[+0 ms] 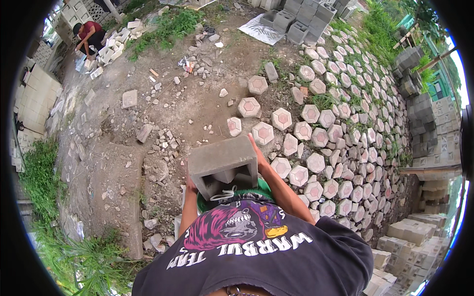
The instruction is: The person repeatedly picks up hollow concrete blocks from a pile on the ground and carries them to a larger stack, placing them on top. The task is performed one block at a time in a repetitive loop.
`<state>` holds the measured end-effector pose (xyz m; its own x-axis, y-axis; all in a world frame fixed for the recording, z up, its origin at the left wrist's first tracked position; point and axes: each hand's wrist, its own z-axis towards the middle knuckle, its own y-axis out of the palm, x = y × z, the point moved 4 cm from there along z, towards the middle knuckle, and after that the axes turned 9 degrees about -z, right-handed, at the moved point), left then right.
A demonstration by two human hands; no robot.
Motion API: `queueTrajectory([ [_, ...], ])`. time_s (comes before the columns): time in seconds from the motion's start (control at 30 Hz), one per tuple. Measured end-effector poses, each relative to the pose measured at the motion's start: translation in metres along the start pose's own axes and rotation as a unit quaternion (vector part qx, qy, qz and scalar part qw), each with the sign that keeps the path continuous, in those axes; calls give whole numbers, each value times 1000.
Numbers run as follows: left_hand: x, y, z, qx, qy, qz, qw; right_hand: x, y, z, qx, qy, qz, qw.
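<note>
Hollow concrete block carried at chest height. Left hand clasps its left edge, right hand its right edge. Bare dirt ground ahead-left of hands; hexagonal pavers crowd ahead-right.

No packages, labels, signs or screens show anywhere in this yard of concrete blocks.

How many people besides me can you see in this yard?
1: a person in a red shirt crouches at the far upper left beside a pile of pale blocks. Others may be hidden beyond the picture's rim.
</note>
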<state>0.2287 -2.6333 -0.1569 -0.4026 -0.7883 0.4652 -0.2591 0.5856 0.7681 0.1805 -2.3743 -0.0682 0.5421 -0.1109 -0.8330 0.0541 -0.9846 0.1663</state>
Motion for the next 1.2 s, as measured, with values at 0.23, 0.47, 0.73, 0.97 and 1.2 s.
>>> queueTrajectory([
  [0.23, 43, 38, 92, -5, -27, 111, 993, -8, -14, 64, 60, -24, 51, 997],
  [0.47, 139, 60, 215, -43, -42, 126, 990, -45, 14, 200, 78, -53, 123, 988],
  [0.73, 225, 110, 306, 23, -100, 123, 987, -153, 55, 240, 161, -102, 76, 979],
  [0.97, 227, 130, 387, -34, -142, 189, 971, -171, 29, 270, 238, -96, 88, 963],
  [1.2, 210, 172, 466, -74, -171, 246, 951, -188, -39, 328, 240, -72, 165, 954],
])
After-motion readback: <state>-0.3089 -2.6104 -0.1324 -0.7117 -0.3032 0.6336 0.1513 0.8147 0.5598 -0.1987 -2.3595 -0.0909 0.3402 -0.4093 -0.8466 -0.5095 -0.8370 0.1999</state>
